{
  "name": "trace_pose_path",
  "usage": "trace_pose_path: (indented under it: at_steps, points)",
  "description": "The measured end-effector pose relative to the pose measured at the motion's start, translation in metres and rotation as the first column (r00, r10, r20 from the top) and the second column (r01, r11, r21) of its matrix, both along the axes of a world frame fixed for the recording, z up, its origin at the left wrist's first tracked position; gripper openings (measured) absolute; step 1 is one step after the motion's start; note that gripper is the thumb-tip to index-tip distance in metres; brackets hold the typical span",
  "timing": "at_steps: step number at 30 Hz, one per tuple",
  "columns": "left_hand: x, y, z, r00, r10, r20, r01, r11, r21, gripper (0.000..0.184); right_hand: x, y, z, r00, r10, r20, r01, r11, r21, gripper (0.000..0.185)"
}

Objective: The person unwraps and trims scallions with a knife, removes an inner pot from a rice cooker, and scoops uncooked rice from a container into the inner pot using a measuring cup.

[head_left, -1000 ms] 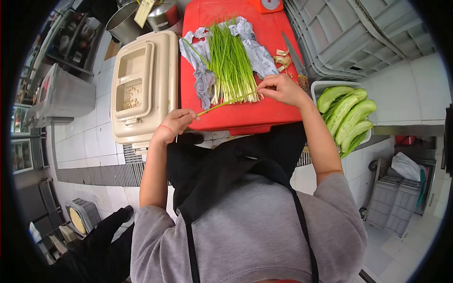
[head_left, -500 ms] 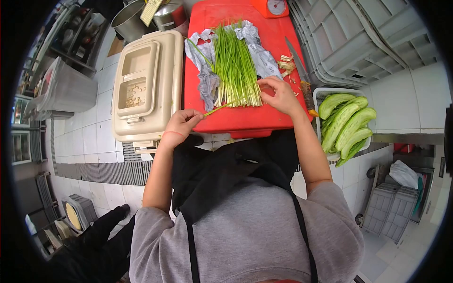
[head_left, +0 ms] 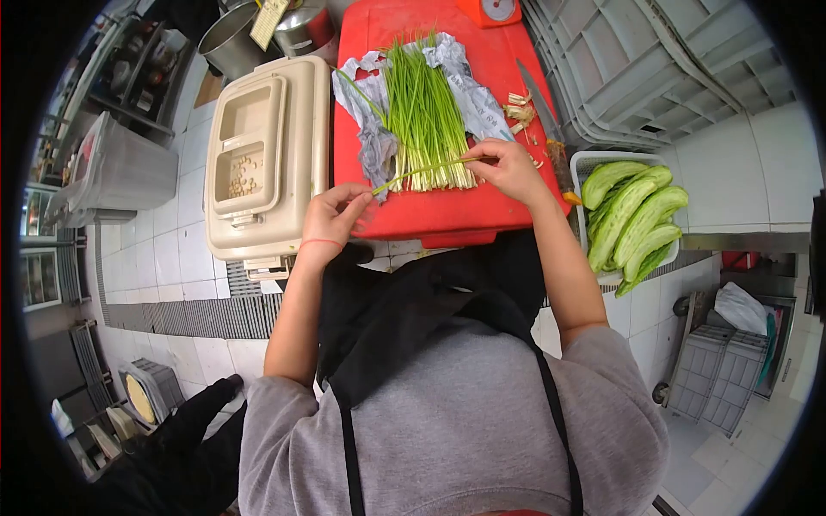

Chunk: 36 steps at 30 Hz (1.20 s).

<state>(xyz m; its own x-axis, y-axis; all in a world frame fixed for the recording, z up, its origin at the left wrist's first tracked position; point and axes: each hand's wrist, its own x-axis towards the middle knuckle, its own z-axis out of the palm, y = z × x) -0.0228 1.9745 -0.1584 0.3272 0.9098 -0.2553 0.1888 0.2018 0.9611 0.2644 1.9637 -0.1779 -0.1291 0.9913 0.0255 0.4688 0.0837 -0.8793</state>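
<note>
A single green stalk (head_left: 422,172) stretches between my two hands, over the near end of a pile of green stalks. My left hand (head_left: 334,215) pinches its left end near the front edge of the red surface (head_left: 465,215). Its right end is between the thumb and fingers of my right hand (head_left: 506,168). The pile of stalks (head_left: 426,112) lies with its pale ends toward me on crumpled grey plastic (head_left: 469,90). Cut root ends (head_left: 519,112) and a knife (head_left: 542,103) rest to the right of the pile.
A beige lidded container (head_left: 297,155) stands at the left, metal pots (head_left: 232,43) behind it. On the right are a white basket (head_left: 581,163) of green gourds (head_left: 632,211) and stacked grey crates (head_left: 602,69). A red scale (head_left: 495,10) sits at the back. Another person's leg (head_left: 202,408) shows lower left.
Both hands still hold the stalk. Since half a second ago my left hand has moved slightly up, and the stalk lies at a shallower slant.
</note>
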Motion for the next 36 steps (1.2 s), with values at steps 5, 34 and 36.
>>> trace_pose_path:
  at_steps: [5,34,36]
  points:
    - [0.003,0.003,-0.023,0.935,0.251,0.253,-0.219,0.964,-0.148,0.016,0.002,-0.012,0.006,0.999,-0.022,0.041,0.017,0.991,0.131,0.02]
    - [0.08,0.029,-0.057,0.842,0.28,0.461,-0.259,0.959,-0.11,0.028,-0.096,-0.01,-0.02,0.69,-0.281,-0.667,0.114,0.952,-0.284,0.029]
    - [0.104,0.048,-0.055,0.82,0.345,0.456,-0.38,0.925,-0.015,0.036,-0.094,-0.005,-0.04,0.747,-0.644,-0.165,0.619,0.583,0.526,0.033]
